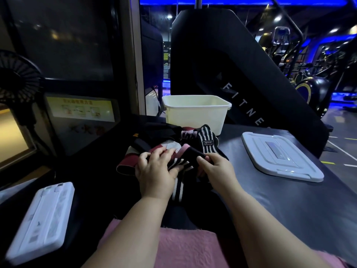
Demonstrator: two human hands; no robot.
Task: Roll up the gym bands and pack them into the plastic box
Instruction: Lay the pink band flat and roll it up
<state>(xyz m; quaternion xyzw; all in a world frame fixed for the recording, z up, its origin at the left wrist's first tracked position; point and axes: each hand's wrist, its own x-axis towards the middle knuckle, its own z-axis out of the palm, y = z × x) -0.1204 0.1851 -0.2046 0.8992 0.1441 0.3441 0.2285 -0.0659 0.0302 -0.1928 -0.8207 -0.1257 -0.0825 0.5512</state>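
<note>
1. Dim gym, dark table [289, 206] — one plastic box [195, 115] at the back, one lid [280, 157] lying to its right.
2. Heap of bands [133, 161] just before the box; their number is unclear.
3. Right hand [216, 171] pinches the striped band [178, 190] — left hand [154, 173] lies bent-fingered over it, grip unclear.

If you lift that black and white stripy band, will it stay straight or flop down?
Probably flops: the striped band hangs limp below the left hand and folds where the right hand pinches it. It looks like soft woven fabric, so likely light and unlikely to roll away.
</note>
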